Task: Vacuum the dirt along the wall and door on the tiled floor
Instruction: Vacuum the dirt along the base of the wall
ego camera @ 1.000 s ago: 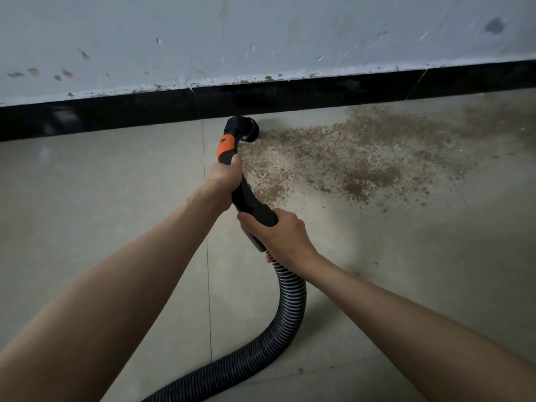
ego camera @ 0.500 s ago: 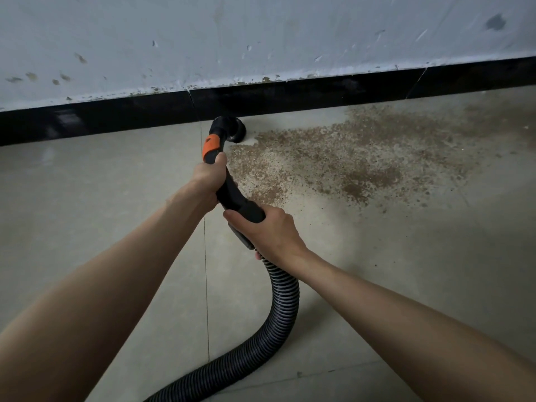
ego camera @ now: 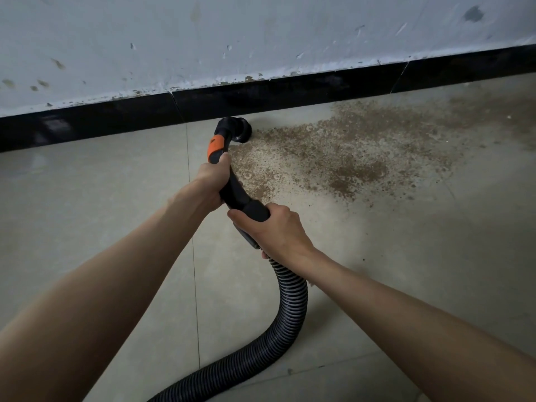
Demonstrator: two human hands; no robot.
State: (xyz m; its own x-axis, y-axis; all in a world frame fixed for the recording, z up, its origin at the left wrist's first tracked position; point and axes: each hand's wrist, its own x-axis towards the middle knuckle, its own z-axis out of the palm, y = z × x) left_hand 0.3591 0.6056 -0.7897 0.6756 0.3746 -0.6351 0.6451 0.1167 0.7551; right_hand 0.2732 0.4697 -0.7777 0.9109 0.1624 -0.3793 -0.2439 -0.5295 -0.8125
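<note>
Nearest, a ribbed black hose (ego camera: 293,309) loops across the tiled floor (ego camera: 87,216) and runs out of sight at the bottom edge. Both forearms reach forward from the lower corners, bare and nearly straight. The right hand (ego camera: 275,230) is clenched round the black handle (ego camera: 243,203) where the hose joins it, knuckles up; its fingers wrap under and are mostly hidden. Just ahead, the left hand (ego camera: 213,181) grasps the same curved handle below the orange collar (ego camera: 216,147), thumb side toward the wall. Beyond it the round nozzle (ego camera: 239,130) sits on the floor against the black skirting (ego camera: 116,120), at the left edge of the brown dirt (ego camera: 342,158), which spreads rightward along the skirting. Whether the nozzle mouth touches the tile cannot be made out. Farthest, the chipped, stained pale wall (ego camera: 261,33) rises above.
</note>
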